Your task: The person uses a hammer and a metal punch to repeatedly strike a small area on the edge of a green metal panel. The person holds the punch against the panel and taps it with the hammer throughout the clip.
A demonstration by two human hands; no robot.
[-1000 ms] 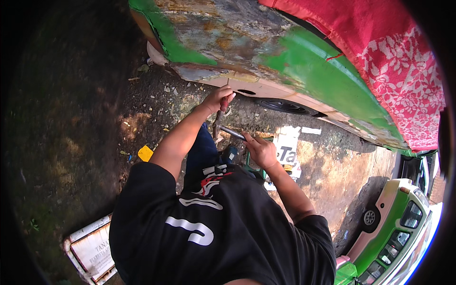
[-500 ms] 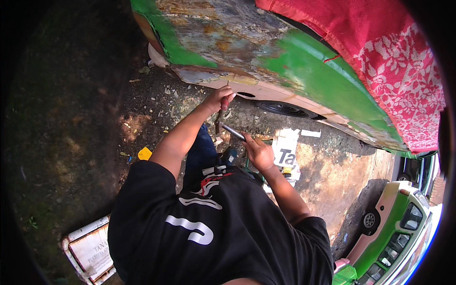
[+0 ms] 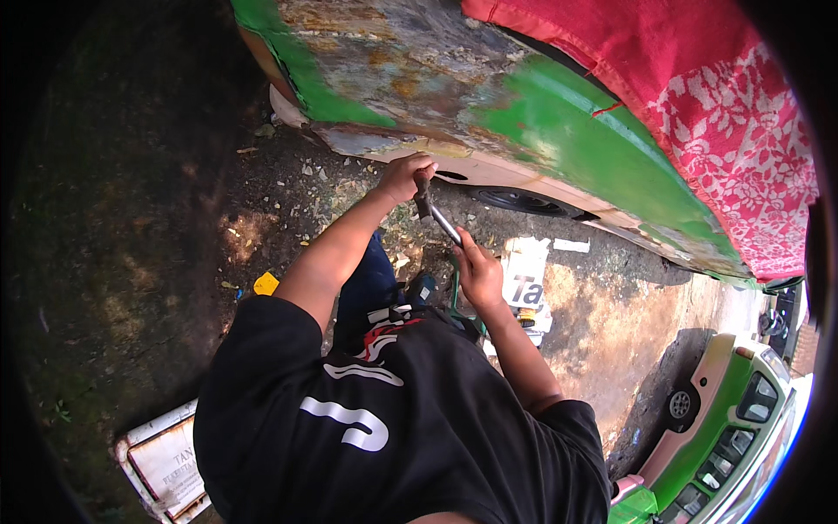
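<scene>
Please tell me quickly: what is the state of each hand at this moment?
Left hand: closed around a reddish tool handle, mostly hidden.
Right hand: closed, holding a hammer by its metallic handle.

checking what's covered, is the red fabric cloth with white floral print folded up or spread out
Spread out: the red cloth lies as a broad sheet along the green, rust-stained vehicle body, its print showing.

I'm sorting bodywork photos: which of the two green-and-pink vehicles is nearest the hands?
The patchy vehicle along the picture's top, partly under a red cloth; the left hand is by its lower edge. The other vehicle stands farther off, lower right.
</scene>
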